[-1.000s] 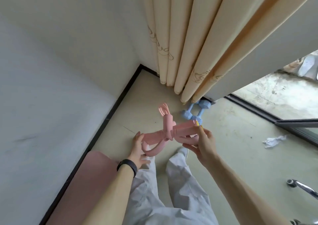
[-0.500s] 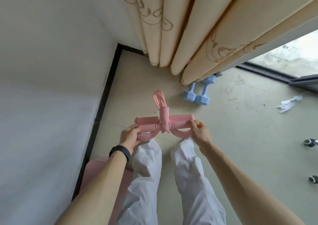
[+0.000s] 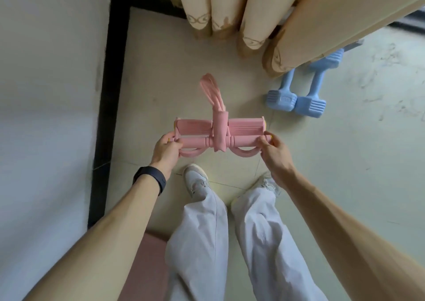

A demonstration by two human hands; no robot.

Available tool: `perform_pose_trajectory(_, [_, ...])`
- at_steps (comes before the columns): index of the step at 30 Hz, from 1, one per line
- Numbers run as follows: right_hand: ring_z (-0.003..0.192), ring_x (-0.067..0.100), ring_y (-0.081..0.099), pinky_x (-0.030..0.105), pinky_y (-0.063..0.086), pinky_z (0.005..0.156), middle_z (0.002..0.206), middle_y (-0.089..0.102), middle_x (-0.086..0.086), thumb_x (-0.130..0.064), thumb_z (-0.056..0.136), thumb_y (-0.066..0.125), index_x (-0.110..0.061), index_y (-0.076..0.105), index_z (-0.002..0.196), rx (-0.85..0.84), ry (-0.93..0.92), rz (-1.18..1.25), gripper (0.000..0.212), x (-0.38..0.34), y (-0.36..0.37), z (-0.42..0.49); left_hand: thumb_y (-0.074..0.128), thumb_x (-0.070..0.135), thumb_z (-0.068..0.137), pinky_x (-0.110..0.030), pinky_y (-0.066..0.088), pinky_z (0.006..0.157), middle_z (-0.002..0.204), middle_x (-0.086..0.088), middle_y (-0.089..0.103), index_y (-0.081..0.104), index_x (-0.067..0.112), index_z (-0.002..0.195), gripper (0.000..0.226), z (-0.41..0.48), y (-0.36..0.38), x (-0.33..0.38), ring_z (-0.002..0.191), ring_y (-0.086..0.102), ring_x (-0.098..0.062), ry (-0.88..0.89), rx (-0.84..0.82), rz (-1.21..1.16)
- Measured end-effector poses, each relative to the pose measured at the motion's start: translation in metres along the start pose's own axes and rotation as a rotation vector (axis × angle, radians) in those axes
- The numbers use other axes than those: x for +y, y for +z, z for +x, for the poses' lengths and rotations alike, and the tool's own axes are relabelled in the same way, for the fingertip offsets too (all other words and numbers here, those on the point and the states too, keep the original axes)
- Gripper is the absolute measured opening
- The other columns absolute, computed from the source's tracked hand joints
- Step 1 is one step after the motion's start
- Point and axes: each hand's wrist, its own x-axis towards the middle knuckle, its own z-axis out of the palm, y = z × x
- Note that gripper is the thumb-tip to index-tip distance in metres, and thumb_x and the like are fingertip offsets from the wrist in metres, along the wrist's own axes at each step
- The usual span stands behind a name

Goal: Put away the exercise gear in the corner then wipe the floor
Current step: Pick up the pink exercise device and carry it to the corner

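Hanging level between both hands, the pink pedal puller [image 3: 219,131] is held off the floor [image 3: 161,82], just ahead of the person's shoes and short of the corner. It looks light. The padded handle bar and the ribbed foot pedal behind it seem stiff enough to carry by their ends, while the stretch cords are bundled round the middle, with one soft loop sticking up loose. That bundle is the part I would not trust: springy cord wound on itself could slip and unwind if the thing were dropped or swung, so it is best set down flat. The ends of the bar are the sound places to take hold, and that is where it is held. The left hand [image 3: 166,149] has its fingers curled round the left end, and the right hand [image 3: 274,154] pinches the right end between thumb and fingers. The two curved foot straps hang below the bar, between the hands. To the right, a pair of blue dumbbells [image 3: 296,100] lies side by side on the floor, their far ends tucked under the hem of the curtain [image 3: 253,13]. These are surely heavier and hard, and best taken by their narrow grips. The black baseboard [image 3: 110,93] runs along the left wall and turns at the corner behind the curtain folds; bare floor lies between it and the dumbbells — room enough, I judge, for the puller. A pink mat [image 3: 147,266] shows by the wall behind the person's legs.
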Motion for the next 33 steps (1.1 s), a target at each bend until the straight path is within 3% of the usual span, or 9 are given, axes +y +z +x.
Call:
perform_pose_trajectory(7, [0.077,0.005,0.053,0.033,0.043,0.080,0.080,0.062,-0.017,-0.027,0.085,0.057,-0.028,0.069,0.106,0.054,-0.062,0.188,0.024,0.020,0.024,0.096,0.052,-0.002,0.092,-0.038,0.047,0.094,0.110,0.003,0.067,0.063,0.028,0.110,0.037,0.095,0.039,0.011,0.101,0.060,-0.021,0.090,-0.010,-0.062])
perform_pose_trajectory(10, [0.078,0.001,0.051,0.030,0.040,0.084,0.082,0.059,-0.021,-0.027,0.086,0.059,-0.026,0.066,0.118,0.078,-0.123,0.247,0.033,0.017,0.031,0.127,0.050,-0.004,0.092,-0.035,0.041,0.086,0.104,0.004,0.066,0.064,0.032,0.101,0.039,0.125,0.049,0.029,0.099,0.058,-0.019,0.127,-0.052,-0.092])
perform_pose_trajectory(15, [0.092,0.007,0.050,0.034,0.040,0.090,0.098,0.058,-0.016,-0.041,0.078,0.062,-0.032,0.061,0.122,0.131,-0.184,0.272,0.045,0.018,0.038,0.169,0.051,-0.003,0.091,-0.041,0.044,0.102,0.127,-0.005,0.064,0.058,0.024,0.124,0.043,0.164,0.068,0.057,0.120,0.060,-0.024,0.202,-0.112,-0.070])
perform_pose_trajectory(19, [0.095,0.011,0.050,0.037,0.042,0.092,0.102,0.057,-0.011,-0.033,0.078,0.062,-0.031,0.059,0.122,0.191,-0.259,0.278,0.044,0.027,0.042,0.187,0.049,-0.014,0.087,-0.032,0.056,0.086,0.124,-0.006,0.064,0.056,0.017,0.126,0.050,0.178,0.075,0.064,0.116,0.063,-0.022,0.205,-0.169,-0.189])
perform_pose_trajectory(21, [0.097,0.012,0.049,0.036,0.042,0.094,0.105,0.055,-0.009,-0.031,0.081,0.062,-0.028,0.058,0.124,0.213,-0.304,0.324,0.043,0.027,0.043,0.185,0.050,-0.015,0.087,-0.034,0.056,0.090,0.123,-0.004,0.063,0.057,0.017,0.126,0.051,0.179,0.072,0.063,0.117,0.063,-0.021,0.200,-0.212,-0.273])
perform_pose_trajectory(23, [0.097,0.005,0.053,0.029,0.043,0.098,0.110,0.057,-0.009,-0.027,0.089,0.060,-0.027,0.057,0.129,0.243,-0.319,0.311,0.039,0.021,0.045,0.184,0.051,-0.013,0.087,-0.036,0.055,0.095,0.124,-0.004,0.060,0.058,0.019,0.124,0.050,0.179,0.069,0.066,0.117,0.062,-0.020,0.218,-0.229,-0.297])
perform_pose_trajectory(26, [0.100,-0.005,0.056,0.016,0.041,0.097,0.117,0.060,-0.015,-0.027,0.098,0.055,-0.027,0.052,0.138,0.279,-0.278,0.142,0.040,0.014,0.054,0.181,0.051,-0.010,0.089,-0.029,0.057,0.085,0.122,-0.003,0.063,0.059,0.024,0.116,0.044,0.183,0.075,0.070,0.112,0.064,-0.017,0.259,-0.193,-0.147])
perform_pose_trajectory(29, [0.109,0.008,0.059,0.031,0.044,0.106,0.116,0.064,-0.013,-0.026,0.095,0.058,-0.026,0.054,0.136,0.272,-0.196,0.077,0.041,0.017,0.063,0.189,0.056,-0.004,0.089,-0.030,0.053,0.091,0.115,0.003,0.064,0.054,0.024,0.119,0.041,0.198,0.082,0.067,0.105,0.061,-0.013,0.302,-0.108,0.062])
perform_pose_trajectory(33, [0.108,0.004,0.061,0.038,0.046,0.108,0.113,0.066,-0.016,-0.023,0.090,0.062,-0.027,0.059,0.129,0.333,-0.222,0.134,0.039,0.018,0.065,0.200,0.060,-0.004,0.090,-0.026,0.049,0.082,0.114,0.006,0.063,0.052,0.028,0.117,0.042,0.215,0.080,0.066,0.103,0.060,-0.010,0.313,-0.104,0.070])
